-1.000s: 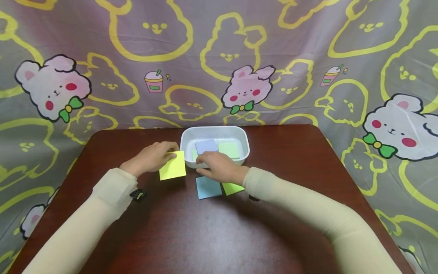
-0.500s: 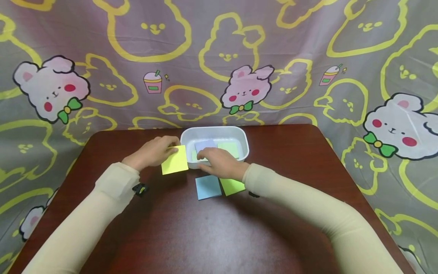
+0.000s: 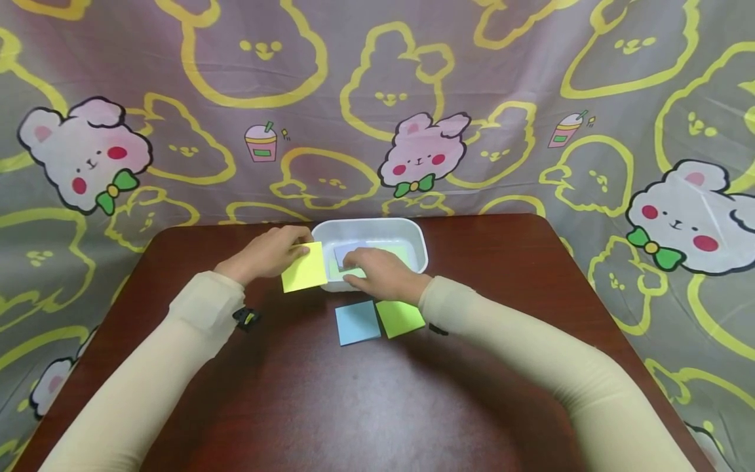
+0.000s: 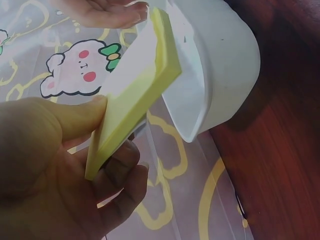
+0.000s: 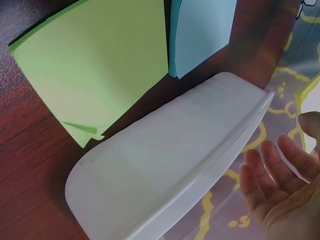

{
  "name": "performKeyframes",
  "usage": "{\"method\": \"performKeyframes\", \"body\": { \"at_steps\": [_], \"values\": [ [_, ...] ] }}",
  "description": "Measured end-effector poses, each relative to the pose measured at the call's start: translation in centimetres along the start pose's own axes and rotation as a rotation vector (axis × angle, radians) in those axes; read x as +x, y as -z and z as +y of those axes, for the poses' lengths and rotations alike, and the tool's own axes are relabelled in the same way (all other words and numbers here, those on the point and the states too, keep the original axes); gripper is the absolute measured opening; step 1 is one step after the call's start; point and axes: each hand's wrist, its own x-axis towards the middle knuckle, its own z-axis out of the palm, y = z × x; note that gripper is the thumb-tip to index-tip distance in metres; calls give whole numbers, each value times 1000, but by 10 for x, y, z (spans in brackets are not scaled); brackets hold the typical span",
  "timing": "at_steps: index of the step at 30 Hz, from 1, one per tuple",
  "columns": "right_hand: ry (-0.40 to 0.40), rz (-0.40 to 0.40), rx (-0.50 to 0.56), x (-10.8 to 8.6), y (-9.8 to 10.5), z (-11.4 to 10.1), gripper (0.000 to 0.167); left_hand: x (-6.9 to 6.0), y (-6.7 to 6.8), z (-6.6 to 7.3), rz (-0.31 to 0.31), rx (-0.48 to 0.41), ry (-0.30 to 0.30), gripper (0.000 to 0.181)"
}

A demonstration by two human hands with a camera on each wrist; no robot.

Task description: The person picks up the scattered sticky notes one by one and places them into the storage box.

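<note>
Red-brown wood-grained table (image 3: 283, 393), one grey cartoon-printed cloth (image 3: 321, 131).
Left hand (image 3: 265, 252) is pinching one yellow square paper pad (image 3: 304, 269); right hand (image 3: 385, 274) is hovering, relaxed.

Long, cream fabric sleeves (image 3: 519, 344) are ending in thick, pale cuffs (image 3: 206, 307); a small, black, yellow-marked device (image 3: 246, 319) is showing beside the left cuff.

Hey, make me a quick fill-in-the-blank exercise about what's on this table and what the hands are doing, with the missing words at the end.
1. The left hand pinches a ____ sticky-note pad.
2. The right hand, by the white tub, holds ____.
3. The pad beside the lime-green pad on the table is ____.
4. Bows printed on the backdrop cloth are ____.

Missing words: yellow; nothing; blue; green.
</note>
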Motion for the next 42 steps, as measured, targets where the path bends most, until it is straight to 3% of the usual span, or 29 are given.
{"method": "performKeyframes", "body": {
  "at_steps": [13, 19, 29, 42],
  "values": [
    [-13, 12, -22, 3, 4, 11, 32, 13, -2, 1, 27, -29, 0, 22],
    [-26, 2, -14, 5, 5, 14, 33, 22, -6, 2, -5, -52, -3, 21],
    [-49, 31, -41, 7, 5, 18, 31, 36, -5, 6, -8, -49, -2, 22],
    [-94, 11, -58, 8, 11, 27, 31, 50, -7, 12, -2, -21, -16, 24]
  ]
}}
